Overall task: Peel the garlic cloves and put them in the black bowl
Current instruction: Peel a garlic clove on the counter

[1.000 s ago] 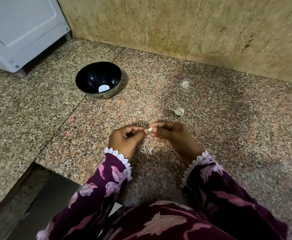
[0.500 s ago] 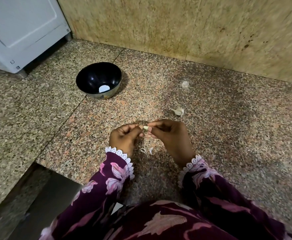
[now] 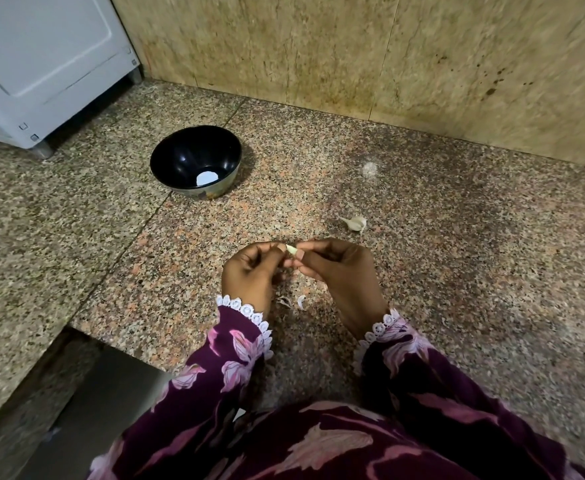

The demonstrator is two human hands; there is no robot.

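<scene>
Both hands meet over the speckled granite tabletop (image 3: 457, 271), the left hand (image 3: 249, 271) and right hand (image 3: 339, 271) each pinching one garlic clove (image 3: 291, 249) between curled fingertips. A second clove (image 3: 355, 223) lies on the stone at 1 o'clock from the hands, near them. The black bowl (image 3: 187, 157) sits well apart at 11 o'clock. Peel scraps (image 3: 293, 301) lie just below the hands

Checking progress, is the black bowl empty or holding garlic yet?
Cannot tell. The black bowl shows only one flat white patch at its bottom; garlic or reflection is unclear.
</scene>
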